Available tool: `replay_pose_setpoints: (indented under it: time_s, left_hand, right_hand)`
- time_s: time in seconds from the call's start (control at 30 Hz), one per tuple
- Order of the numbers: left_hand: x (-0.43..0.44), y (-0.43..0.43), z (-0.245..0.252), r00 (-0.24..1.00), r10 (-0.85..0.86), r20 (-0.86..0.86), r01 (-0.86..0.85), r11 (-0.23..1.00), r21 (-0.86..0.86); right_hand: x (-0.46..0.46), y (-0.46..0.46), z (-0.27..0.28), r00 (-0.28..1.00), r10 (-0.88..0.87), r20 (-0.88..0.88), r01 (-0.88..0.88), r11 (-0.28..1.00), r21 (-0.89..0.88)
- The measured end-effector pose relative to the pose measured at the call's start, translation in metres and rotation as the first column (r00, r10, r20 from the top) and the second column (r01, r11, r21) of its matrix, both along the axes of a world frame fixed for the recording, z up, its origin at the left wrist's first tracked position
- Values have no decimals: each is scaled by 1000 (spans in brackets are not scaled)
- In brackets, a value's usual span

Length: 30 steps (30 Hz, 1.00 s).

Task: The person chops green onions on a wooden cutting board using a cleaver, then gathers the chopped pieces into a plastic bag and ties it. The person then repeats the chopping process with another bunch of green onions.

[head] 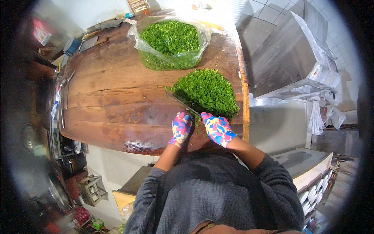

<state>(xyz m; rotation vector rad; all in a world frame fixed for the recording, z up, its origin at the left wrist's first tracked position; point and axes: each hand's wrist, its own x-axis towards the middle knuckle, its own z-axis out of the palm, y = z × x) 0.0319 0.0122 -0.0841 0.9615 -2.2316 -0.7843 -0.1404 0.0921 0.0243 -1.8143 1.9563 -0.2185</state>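
A colourful patterned glove covers my right hand (217, 127), which is closed around the handle end of a knife (182, 103); the handle itself is hidden by the glove. The blade points up and left along the near edge of a heap of chopped green onions (209, 92). My left hand (181, 127), in a matching glove, rests low over the wooden worktop (117, 102), just left of the knife, with its fingers curled; whether it holds anything is hidden. Small green bits lie between the hands. Behind the heap stands a clear plastic bag (169, 63) filled with chopped greens.
Along the left edge lie a fork (70, 76) and other utensils. A flat blade (88, 44) lies at the back left. To the right stands a large metal appliance (283, 58), with plastic bags (315, 118) hanging below it. A small wooden stool (93, 190) is at lower left.
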Motion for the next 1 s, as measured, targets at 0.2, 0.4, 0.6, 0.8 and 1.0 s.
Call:
replay_pose_setpoints:
  time_s: [0.2,0.4,0.6,0.8,1.0]
  left_hand:
    - [4,-2,3,999,-51,10,51,998,-42]
    - [13,6,8,997,-1,-73,-3,999,-46]
    - [8,8,-6,998,-11,-63,10,1000,-25]
    - [15,9,-2,996,6,-90,-15,995,-99]
    - [15,18,0,999,12,-49,-14,999,-41]
  right_hand:
    - [11,-34,-16,998,-44,43,48,996,-78]
    - [6,-11,-11,999,-34,15,36,995,-94]
    - [14,-17,-21,999,29,-38,-30,999,-28]
    - [13,-27,-20,999,-46,21,49,985,-167]
    - [20,-10,-11,998,61,-27,-61,998,22]
